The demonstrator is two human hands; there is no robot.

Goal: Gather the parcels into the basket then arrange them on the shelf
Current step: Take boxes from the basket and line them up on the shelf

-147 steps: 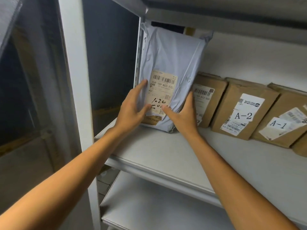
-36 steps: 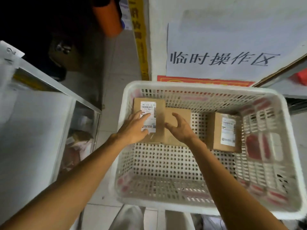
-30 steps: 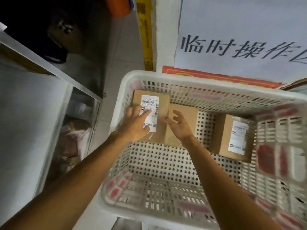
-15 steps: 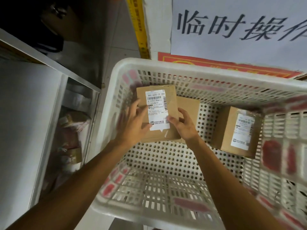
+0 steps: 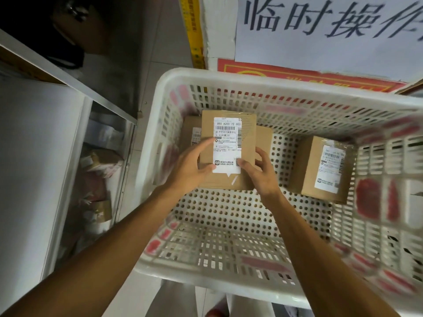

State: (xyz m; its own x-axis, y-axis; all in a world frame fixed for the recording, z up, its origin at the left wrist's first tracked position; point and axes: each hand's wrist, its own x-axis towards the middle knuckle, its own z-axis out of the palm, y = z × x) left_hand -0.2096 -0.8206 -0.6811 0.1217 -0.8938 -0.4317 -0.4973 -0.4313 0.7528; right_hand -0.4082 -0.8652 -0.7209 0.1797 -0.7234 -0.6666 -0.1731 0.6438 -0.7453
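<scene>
1. Now left hand [image 5: 190, 168] and right hand [image 5: 261, 175] grasp the brown cardboard box with white label [image 5: 229, 143] — one per side.
2. It is held in the white perforated plastic basket [image 5: 274, 81], far-left part — over other boxes [image 5: 264, 138].

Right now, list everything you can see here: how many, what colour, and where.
basket: one, white perforated plastic, centre.
held parcel: one, brown with a white label, over the basket's far left.
parcels beneath it: brown, partly hidden, count unclear.
right parcel: one, brown with a white label, on the basket floor at right.
sign: one, white with black characters, beyond the basket.
red strip: one, below the sign.
shelf: one, pale grey, left.
shelf parcels: several, blurred, on its lower level.
hands: two, bare; left hand and right hand grip the held parcel.
</scene>
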